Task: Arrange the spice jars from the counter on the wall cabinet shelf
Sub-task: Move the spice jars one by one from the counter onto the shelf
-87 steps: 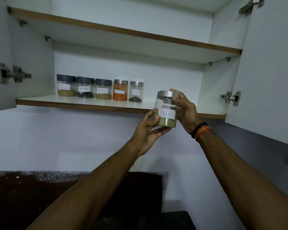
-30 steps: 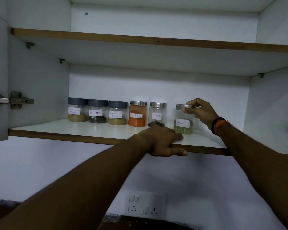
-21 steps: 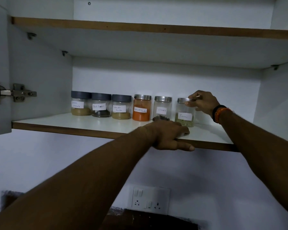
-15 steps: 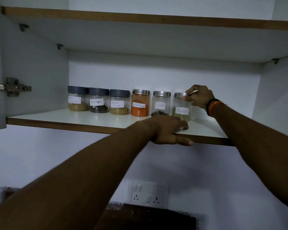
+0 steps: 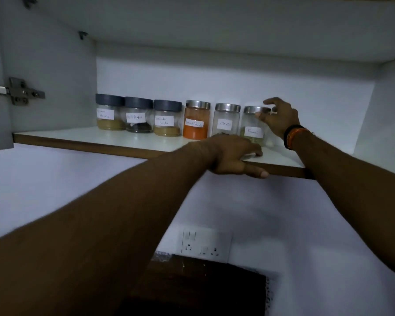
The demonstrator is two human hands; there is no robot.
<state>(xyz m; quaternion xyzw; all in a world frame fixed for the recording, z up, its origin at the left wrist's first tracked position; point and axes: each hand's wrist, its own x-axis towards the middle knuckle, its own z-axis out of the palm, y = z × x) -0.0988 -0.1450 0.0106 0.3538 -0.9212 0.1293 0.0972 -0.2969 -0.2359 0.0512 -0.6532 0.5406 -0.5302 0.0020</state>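
Several labelled spice jars stand in a row at the back of the white cabinet shelf (image 5: 78,139): three grey-lidded jars (image 5: 138,117) on the left, then an orange powder jar (image 5: 196,122), a cloves jar (image 5: 226,120) and a fennel jar (image 5: 252,133) with steel lids. My right hand (image 5: 277,117) is at the fennel jar's lid, fingers spread, only the thumb tip touching the rim. My left hand (image 5: 230,153) rests flat on the shelf's front edge, thumb along the wooden edge, hiding the cloves jar's base.
An open cabinet door with a metal hinge (image 5: 16,91) is at the left. The upper shelf's underside (image 5: 214,23) hangs close above the jars. Free shelf remains right of the fennel jar. A wall socket (image 5: 205,242) and the dark counter (image 5: 192,288) lie below.
My right hand set the fennel jar at the right end of the row, held its lid, and has now spread its fingers off it. My left hand stayed on the shelf edge.
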